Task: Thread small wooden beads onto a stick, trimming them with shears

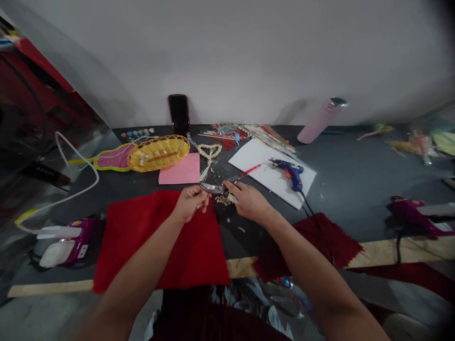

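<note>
My right hand (249, 201) is closed around the handles of small pruning shears (213, 188), whose curved metal blades point left. Close to the blade tips, my left hand (191, 202) is pinched, its fingertips on something too small to make out. Below the shears lies a little pile of pale wooden beads or cut bits (223, 201). A slim red tool (250, 169) with a dark blade lies just beyond my right hand. Farther back is a heart-shaped loop of pale beads (209, 151) with a light green tassel.
Red cloth (159, 241) lies at the front left. A yellow basket (159, 154) partly overlaps a pink pad (179, 169). On the right, a blue glue gun (289, 173) rests on a white board (263, 163). A phone (179, 113) and pink bottle (322, 121) stand by the wall.
</note>
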The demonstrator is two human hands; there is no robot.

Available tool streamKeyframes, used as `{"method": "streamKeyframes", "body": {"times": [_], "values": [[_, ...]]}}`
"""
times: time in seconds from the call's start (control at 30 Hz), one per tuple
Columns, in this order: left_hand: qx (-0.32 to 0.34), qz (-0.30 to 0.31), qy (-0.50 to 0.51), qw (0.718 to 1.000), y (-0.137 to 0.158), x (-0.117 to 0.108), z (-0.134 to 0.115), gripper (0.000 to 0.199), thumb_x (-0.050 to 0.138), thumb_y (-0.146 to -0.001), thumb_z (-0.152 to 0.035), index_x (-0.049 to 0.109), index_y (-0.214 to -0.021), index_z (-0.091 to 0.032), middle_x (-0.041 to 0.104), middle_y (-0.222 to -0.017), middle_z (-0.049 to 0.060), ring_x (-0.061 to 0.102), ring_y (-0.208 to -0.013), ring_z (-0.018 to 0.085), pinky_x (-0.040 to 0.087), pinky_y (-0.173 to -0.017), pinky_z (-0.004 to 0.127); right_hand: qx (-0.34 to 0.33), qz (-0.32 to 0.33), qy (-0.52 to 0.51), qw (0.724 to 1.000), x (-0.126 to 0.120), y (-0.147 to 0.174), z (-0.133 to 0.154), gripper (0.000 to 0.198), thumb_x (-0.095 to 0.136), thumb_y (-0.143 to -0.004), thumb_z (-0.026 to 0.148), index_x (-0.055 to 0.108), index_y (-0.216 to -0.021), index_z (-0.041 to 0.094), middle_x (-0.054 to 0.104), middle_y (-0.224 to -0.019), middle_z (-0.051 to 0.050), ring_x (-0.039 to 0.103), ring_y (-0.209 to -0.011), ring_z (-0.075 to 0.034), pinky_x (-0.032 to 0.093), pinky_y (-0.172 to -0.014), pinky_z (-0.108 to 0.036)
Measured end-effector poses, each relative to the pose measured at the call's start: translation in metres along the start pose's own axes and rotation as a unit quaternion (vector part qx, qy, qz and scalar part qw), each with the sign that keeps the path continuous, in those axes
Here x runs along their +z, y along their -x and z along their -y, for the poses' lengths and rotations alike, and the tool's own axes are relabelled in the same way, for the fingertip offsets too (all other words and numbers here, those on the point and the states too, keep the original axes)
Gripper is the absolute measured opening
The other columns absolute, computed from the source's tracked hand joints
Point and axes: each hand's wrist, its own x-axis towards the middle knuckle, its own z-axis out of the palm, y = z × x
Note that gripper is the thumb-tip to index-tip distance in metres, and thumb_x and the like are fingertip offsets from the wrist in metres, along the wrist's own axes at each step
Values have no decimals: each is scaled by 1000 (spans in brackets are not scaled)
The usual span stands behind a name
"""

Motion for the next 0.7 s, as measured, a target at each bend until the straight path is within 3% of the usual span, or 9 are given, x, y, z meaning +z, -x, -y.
{"method": "streamKeyframes", "body": {"times": [0.27, 0.7], "values": [[57, -36, -72, 995, 2, 5, 1, 27, 62, -73, -37, 58, -66, -11, 56, -52, -1, 41, -37, 4, 39, -40, 20, -44, 7, -49, 998, 0, 1, -7, 61, 44, -81, 20, 25, -138, 18, 53, -114, -14, 53, -98, -22, 42, -83, -34], [106, -26, -122, 986, 4, 5, 5, 26, 56, -78, -34, 57, -65, -13, 57, -57, 0, 47, -42, 6, 39, -44, 20, -87, 12, -114, 990, -11, 6, -6, 52, 38, -87, 23, 28, -138, 15, 50, -126, -14, 51, -106, -21, 42, -89, -36]]}}
